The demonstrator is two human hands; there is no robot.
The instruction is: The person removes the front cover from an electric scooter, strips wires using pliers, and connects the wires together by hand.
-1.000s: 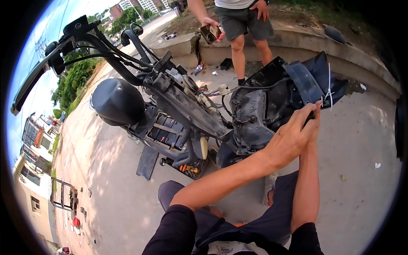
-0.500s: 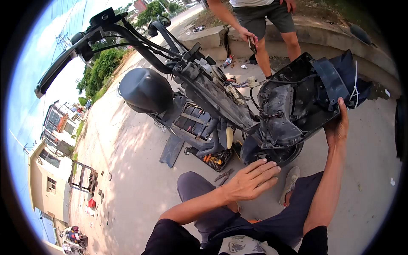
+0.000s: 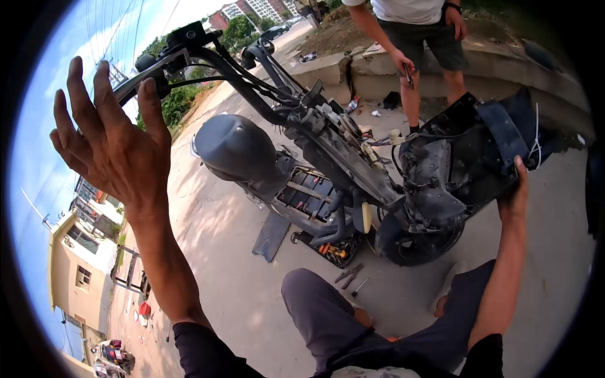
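My left hand [image 3: 116,142] is raised with its fingers spread, in front of the handlebar [image 3: 183,53] of a partly stripped electric scooter. In this view its fingertips overlap the handlebar's end. On the other side, my right hand [image 3: 515,195] grips the lower edge of the black front panel [image 3: 441,183], thumb on top and fingers hidden behind. The panel leans away from the scooter frame [image 3: 343,154] above the front wheel [image 3: 425,246]. Exposed wires and connectors [image 3: 394,137] run between frame and panel. A white cable tie [image 3: 536,135] hangs from the panel.
A tool box [image 3: 337,252] with orange-handled tools sits beneath the scooter. Pliers [image 3: 348,276] and a screwdriver [image 3: 359,288] lie on the concrete by my knee. The seat [image 3: 233,148] rises left of the open footboard compartment [image 3: 309,195]. Across stands a person [image 3: 413,41] holding a phone [image 3: 409,77].
My left hand has lifted from above my lap up and left to the handlebar. My right hand keeps hold of the front panel. The view has shifted slightly.
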